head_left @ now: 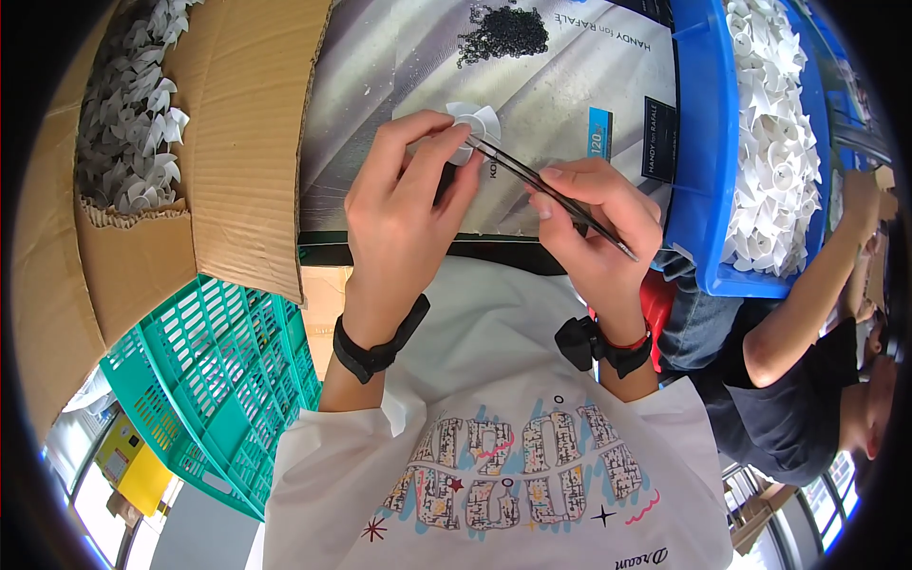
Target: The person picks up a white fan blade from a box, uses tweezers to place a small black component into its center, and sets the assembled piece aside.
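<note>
My left hand (408,190) pinches a small white plastic part with curved blades, like a little fan wheel (486,118), just above the work surface. In my right hand (608,214) is a pair of dark metal tweezers (556,192), gripped between thumb and fingers. The tips of the tweezers reach the white fan wheel beside my left fingertips. Whether they hold anything there is too small to tell. Farther away, a pile of tiny black rings (503,34) lies on the printed, grey-patterned work surface (380,57).
On the right stands a blue bin (708,204) heaped with white bladed parts (774,142). A cardboard box (249,123) at left holds more such parts (138,104). Below it leans a green slatted crate (228,380). Another person's arm (798,294) is beyond the blue bin.
</note>
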`<action>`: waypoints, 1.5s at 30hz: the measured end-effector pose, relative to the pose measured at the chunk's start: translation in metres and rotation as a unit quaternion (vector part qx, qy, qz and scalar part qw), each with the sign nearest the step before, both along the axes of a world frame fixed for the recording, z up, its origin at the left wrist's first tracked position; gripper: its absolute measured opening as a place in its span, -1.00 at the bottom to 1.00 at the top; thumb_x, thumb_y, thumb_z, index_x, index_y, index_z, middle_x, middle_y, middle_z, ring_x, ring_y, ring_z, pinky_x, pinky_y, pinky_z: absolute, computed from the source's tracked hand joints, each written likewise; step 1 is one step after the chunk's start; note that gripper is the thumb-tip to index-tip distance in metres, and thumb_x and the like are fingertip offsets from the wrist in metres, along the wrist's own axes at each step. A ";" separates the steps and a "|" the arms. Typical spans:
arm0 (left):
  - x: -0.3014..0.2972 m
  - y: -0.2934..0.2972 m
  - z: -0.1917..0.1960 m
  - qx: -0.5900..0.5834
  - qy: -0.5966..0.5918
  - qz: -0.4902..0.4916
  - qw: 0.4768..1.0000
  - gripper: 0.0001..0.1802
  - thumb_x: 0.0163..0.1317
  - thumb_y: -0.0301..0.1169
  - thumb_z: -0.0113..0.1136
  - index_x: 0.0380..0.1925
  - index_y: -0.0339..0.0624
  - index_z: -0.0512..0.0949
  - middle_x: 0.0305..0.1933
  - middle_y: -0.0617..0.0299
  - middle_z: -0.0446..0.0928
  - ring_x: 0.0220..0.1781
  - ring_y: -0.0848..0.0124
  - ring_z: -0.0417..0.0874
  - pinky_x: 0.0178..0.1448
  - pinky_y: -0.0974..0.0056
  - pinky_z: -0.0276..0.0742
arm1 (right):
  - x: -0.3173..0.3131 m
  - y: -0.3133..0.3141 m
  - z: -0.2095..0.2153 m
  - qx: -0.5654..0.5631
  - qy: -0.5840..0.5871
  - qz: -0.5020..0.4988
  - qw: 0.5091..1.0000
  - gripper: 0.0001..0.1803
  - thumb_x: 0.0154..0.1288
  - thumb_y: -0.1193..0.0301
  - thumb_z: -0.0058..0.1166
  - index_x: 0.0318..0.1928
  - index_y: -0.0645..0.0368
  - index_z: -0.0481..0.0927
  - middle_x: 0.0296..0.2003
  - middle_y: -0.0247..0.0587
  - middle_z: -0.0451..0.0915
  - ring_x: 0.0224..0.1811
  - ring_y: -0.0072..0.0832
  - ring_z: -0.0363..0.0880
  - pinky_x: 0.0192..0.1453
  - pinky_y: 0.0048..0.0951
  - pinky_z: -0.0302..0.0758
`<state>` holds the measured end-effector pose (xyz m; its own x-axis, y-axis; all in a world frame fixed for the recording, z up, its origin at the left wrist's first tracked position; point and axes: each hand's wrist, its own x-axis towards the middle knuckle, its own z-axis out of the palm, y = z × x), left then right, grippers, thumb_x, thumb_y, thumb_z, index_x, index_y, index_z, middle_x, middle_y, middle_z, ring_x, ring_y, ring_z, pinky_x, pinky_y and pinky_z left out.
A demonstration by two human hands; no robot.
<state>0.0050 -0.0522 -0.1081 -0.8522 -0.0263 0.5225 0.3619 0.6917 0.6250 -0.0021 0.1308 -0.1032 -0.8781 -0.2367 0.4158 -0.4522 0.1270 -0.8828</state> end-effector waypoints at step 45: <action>-0.008 0.001 -0.004 0.001 0.000 -0.005 1.000 -0.54 -0.05 -0.63 0.43 -0.14 -0.26 0.43 -0.03 0.05 0.56 -0.40 0.26 0.56 -0.36 0.23 0.51 | 0.002 0.001 0.000 -0.005 -0.034 -0.017 0.999 -0.79 0.13 0.80 0.15 -0.18 0.46 0.56 -0.27 0.02 0.67 -0.27 -0.34 0.73 -0.12 -0.44 0.64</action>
